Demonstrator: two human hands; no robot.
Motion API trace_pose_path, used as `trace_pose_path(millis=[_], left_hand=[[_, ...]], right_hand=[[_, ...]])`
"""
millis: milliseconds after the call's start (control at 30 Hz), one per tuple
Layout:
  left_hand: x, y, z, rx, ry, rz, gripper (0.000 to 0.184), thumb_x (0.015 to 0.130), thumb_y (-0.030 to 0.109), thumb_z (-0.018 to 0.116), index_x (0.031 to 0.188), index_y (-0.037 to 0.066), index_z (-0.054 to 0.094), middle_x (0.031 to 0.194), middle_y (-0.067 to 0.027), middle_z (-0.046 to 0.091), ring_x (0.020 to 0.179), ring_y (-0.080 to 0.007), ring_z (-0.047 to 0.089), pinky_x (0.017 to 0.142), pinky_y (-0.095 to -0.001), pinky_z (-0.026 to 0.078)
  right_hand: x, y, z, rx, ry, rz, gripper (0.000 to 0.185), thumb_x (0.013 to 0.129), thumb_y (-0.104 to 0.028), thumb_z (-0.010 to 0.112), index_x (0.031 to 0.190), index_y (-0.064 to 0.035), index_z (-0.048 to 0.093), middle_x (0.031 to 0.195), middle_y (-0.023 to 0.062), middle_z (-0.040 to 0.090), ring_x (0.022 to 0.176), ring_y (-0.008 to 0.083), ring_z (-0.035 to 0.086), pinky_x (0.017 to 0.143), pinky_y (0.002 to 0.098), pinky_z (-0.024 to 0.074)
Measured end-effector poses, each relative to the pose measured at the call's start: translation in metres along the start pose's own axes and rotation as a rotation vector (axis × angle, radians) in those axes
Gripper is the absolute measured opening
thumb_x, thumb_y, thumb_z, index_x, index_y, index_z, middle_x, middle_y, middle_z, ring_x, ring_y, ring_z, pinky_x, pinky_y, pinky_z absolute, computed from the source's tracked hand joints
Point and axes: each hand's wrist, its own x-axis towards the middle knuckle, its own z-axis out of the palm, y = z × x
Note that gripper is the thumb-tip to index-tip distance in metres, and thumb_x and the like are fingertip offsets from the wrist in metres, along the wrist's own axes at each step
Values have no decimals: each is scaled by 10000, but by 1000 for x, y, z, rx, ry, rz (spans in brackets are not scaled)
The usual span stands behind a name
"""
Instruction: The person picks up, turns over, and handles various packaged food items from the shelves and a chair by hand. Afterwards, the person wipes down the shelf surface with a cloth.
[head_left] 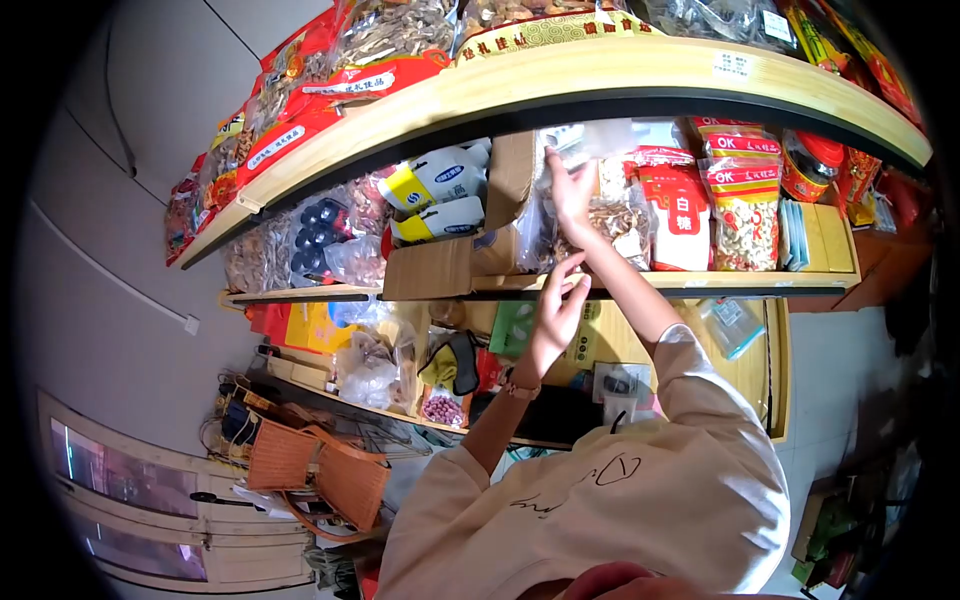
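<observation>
My right hand [572, 195] reaches into the middle shelf, its fingers at the lower edge of a blurred clear plastic package [597, 142], which it seems to grip. Lower and to the left is my left hand [560, 315], in front of the shelf's front edge, with loosely bent fingers apart and nothing in them. Below my right hand lies a clear bag of dried brown goods [622, 228]. Beside it stands a red and white packet [678, 218]. An open cardboard box [510, 180] is left of my right hand.
Above runs the upper shelf's pale wooden edge [600, 62], loaded with bagged goods. Red-topped nut bags [745, 215] and a red-lidded jar [812, 165] stand at the right. A cardboard flap [428, 268] juts out at the left. Below is a lower shelf [775, 350]; woven baskets [350, 480] stand lower left.
</observation>
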Motion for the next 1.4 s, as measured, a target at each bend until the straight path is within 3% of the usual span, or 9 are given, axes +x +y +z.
trace_pose_path(millis=[67,133,200,400,600,800,933,1200,1400], left_hand=[[15,6,-4,51,36,-57,314,892,101,454,1180,-20,437,1130,-83,505,1019,-122,463,888,-249,359],[20,-2,-6,130,52,19,293,889,121,468,1160,12,458,1098,-117,526,979,-175,516,834,-287,423],[15,-6,-1,115,35,-39,293,889,128,467,1161,17,460,1097,-120,527,986,-182,515,844,-295,421],[-8,-29,9,102,21,-129,278,883,114,477,1145,21,472,1090,-108,549,997,-186,530,841,-287,412],[-30,-30,8,32,-28,-152,248,888,72,459,1126,1,476,1082,-82,548,1001,-142,513,858,-249,387],[-55,-9,19,25,-27,-240,230,896,96,447,1097,-3,501,1048,-76,562,972,-134,519,847,-247,387],[-67,1,25,64,-82,-272,217,894,104,453,1071,0,522,1021,-68,575,942,-123,525,824,-238,393],[-111,-62,28,151,-80,-384,208,880,119,481,1040,5,548,974,-53,593,885,-127,557,779,-232,433],[-157,-94,13,498,-163,-396,219,837,195,523,965,23,565,876,-124,613,793,-255,591,674,-326,459]], right_hand=[[11,27,11,-340,-43,-191,278,781,-96,600,974,14,432,804,105,559,696,143,517,632,305,426],[19,34,15,-581,-252,-15,317,791,-170,562,1040,-17,437,846,165,552,753,257,559,638,376,446],[27,50,16,-779,-249,-275,383,761,-187,573,1084,-45,425,957,175,538,833,314,567,689,408,464],[25,54,9,-1123,-502,-297,455,749,-183,570,1139,-52,377,1084,168,511,940,343,539,776,417,472],[38,56,0,-1010,-617,-51,548,737,-257,588,1182,-12,383,1093,234,499,916,375,552,796,418,453],[11,-52,-43,-940,-814,39,611,747,-352,584,1223,-9,413,1133,224,507,980,334,547,853,361,426],[-10,-150,-70,-755,-1036,223,429,814,-219,574,1167,9,487,1076,145,577,987,185,544,855,270,412],[-41,-294,-117,-287,-663,-295,189,790,-79,537,961,-18,591,848,130,604,787,198,577,711,296,462],[-40,-370,-162,-74,-1074,-679,317,821,-352,436,967,-88,532,809,80,516,702,181,403,587,310,278]])
